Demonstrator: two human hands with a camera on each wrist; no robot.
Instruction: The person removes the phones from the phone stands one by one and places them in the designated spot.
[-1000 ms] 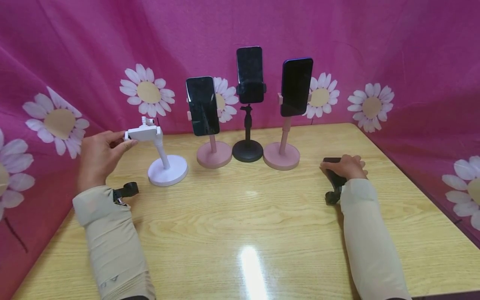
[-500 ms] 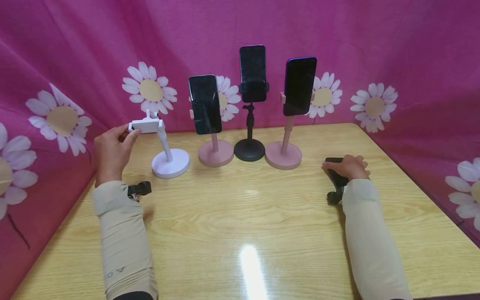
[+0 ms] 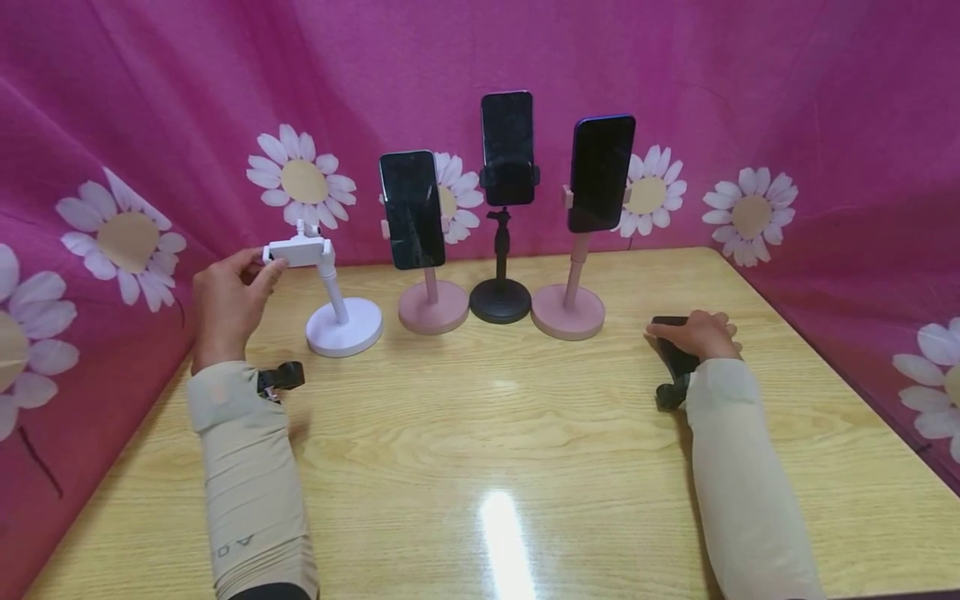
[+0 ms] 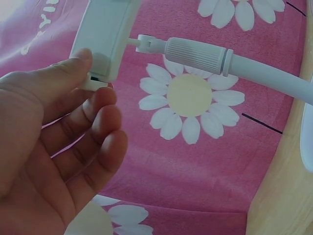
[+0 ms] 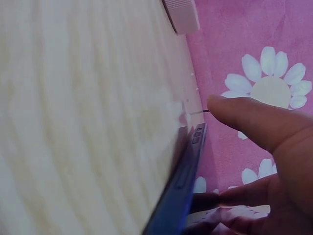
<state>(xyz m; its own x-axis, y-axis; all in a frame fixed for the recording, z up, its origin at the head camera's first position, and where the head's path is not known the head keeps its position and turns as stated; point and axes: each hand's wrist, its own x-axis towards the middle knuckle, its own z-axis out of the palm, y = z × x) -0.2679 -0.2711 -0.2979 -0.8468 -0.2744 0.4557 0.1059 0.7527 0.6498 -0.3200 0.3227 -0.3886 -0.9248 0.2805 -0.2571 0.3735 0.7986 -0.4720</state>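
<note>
In the head view my left hand [image 3: 231,304] pinches the outer end of the white phone stand's holder [image 3: 297,252] between thumb and fingers. The holder carries no phone and is tipped flat; its round base [image 3: 345,327] is on the table. In the left wrist view the thumb [image 4: 80,61] presses the holder [image 4: 102,44], with the other fingertips curled below. My right hand [image 3: 703,335] lies over a dark phone [image 3: 678,358] on the table, covering part of it. In the right wrist view the fingers meet the phone [image 5: 178,183], while the thumb [image 5: 249,115] extends straight, apart from it.
Between my hands, at the back of the wooden table [image 3: 450,433], stand a pink stand [image 3: 432,308], a black stand [image 3: 500,300] and another pink stand [image 3: 567,312], each holding a dark-screened phone upright. A magenta flowered cloth [image 3: 420,67] hangs close behind and along both sides.
My left hand moved right and slightly back in the first half second, and the white stand shifted back a little with it. The right hand and its phone stayed in place.
</note>
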